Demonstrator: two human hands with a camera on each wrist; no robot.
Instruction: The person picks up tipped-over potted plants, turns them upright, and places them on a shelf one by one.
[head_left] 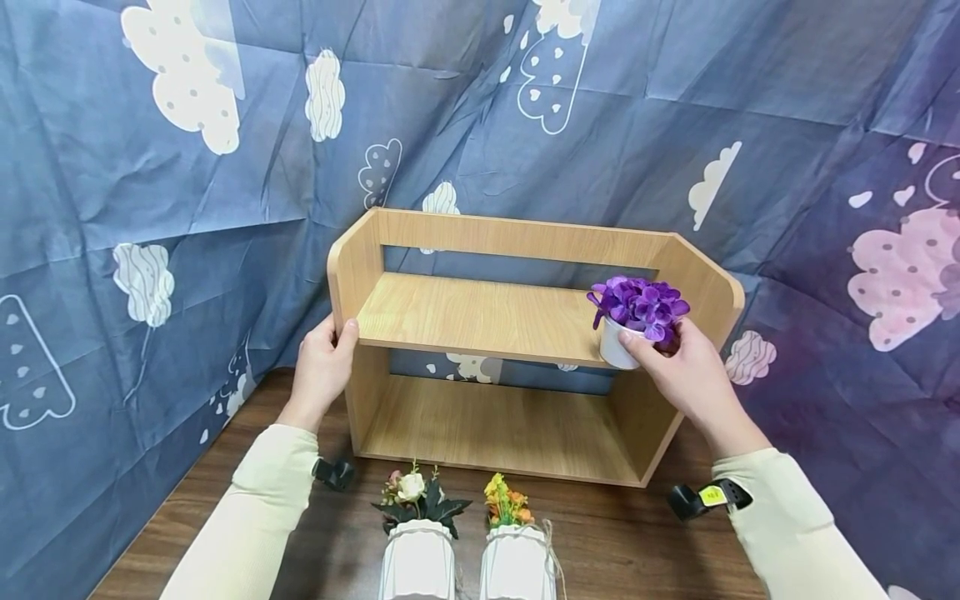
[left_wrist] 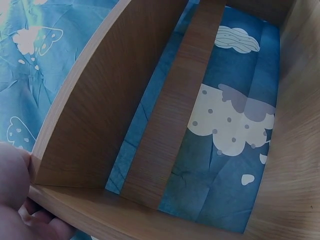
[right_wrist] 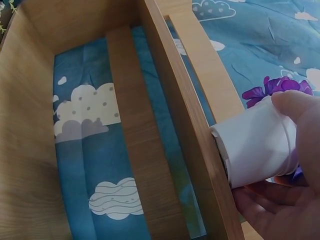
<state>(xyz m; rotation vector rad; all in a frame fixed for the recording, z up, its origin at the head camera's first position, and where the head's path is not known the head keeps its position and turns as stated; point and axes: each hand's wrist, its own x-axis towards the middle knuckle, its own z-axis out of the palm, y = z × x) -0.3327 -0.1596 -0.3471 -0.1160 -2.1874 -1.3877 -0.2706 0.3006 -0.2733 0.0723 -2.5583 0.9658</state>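
Note:
In the head view a two-tier wooden shelf (head_left: 465, 317) stands on the table. My left hand (head_left: 322, 371) grips the front edge of its left side panel, thumb in front; the left wrist view shows fingers (left_wrist: 47, 225) curled around that panel (left_wrist: 125, 220). At the right end of the upper board, my right hand (head_left: 686, 367) holds a small white pot (head_left: 617, 346) with purple flowers (head_left: 641, 307). The right wrist view has the pot's base (right_wrist: 225, 155) right at the board's front edge (right_wrist: 192, 135), with the thumb and fingers around the pot.
Two white fluted pots stand before the shelf: one (head_left: 417, 562) with a white rose and dark leaves, another (head_left: 517, 567) with yellow and orange flowers and twine. A dark wooden table (head_left: 615, 542) lies beneath. Blue cloud-print cloth (head_left: 465, 100) hangs behind and at both sides.

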